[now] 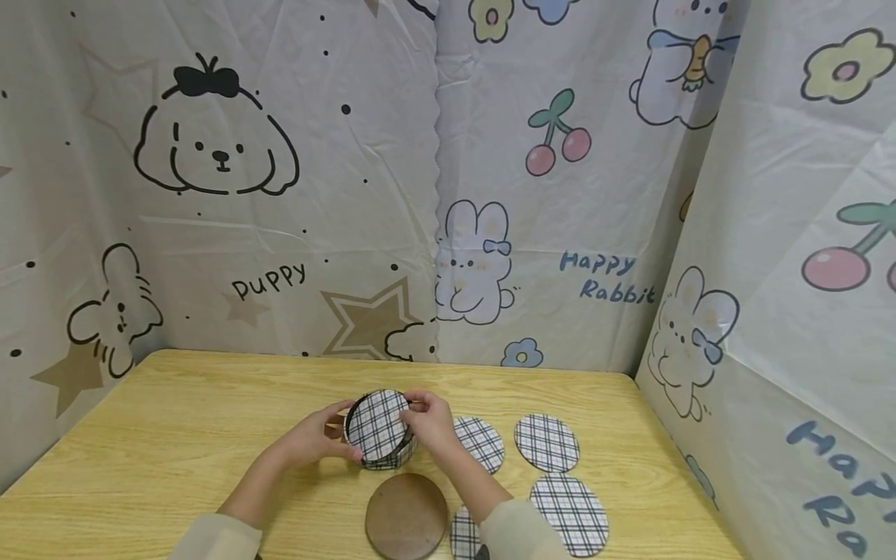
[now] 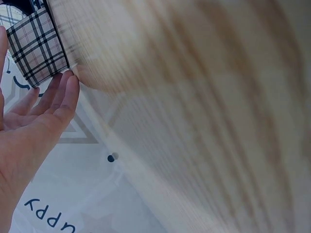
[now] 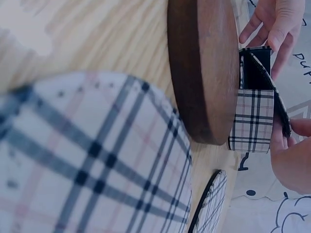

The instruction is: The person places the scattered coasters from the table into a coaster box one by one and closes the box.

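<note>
Coaster (image 1: 378,424) tilts over the mouth of a plaid holder (image 1: 402,457), which stands toward the table's far edge, well in from both side edges. Right hand (image 1: 430,424) pinches the coaster's rim between thumb and fingers; left hand (image 1: 315,435), thumb and fingers spread apart, holds the holder's side facing the table's left edge. Brown disc (image 1: 406,517) lies just beside the holder, farther from the far edge. Four more coasters (image 1: 547,442) lie toward the right edge of the table (image 1: 175,420), one partly under a sleeve (image 1: 525,533). Printed curtain (image 1: 350,233) hangs behind the far edge.
</note>
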The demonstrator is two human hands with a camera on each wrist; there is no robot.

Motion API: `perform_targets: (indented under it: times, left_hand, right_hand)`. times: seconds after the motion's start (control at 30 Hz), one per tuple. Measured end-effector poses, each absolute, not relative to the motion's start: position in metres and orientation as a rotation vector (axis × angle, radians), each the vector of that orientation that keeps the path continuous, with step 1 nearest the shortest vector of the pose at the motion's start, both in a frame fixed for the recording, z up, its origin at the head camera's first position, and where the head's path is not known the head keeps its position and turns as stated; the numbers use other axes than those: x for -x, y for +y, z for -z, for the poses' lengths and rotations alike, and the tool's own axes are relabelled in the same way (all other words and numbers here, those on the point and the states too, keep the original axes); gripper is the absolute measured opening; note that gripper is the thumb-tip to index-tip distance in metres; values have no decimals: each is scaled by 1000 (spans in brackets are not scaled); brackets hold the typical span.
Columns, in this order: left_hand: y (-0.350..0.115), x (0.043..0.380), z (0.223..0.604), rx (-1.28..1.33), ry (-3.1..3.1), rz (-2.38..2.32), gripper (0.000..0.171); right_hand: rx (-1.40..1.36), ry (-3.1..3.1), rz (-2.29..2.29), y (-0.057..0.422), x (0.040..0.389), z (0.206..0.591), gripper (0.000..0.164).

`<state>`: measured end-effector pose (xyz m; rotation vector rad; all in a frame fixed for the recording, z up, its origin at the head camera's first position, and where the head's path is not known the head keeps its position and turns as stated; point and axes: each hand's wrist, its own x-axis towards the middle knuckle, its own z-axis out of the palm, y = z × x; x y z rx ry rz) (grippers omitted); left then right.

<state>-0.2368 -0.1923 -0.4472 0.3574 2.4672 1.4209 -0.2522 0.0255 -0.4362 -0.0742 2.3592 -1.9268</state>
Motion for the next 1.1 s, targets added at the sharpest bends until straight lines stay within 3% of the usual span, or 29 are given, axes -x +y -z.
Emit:
perform_targets:
  times: [1.1]
  left_hand:
    - [-193,234,444,-432,2412,-1473,91]
  right_hand:
    - [345,2665,1532,36,255,443,32]
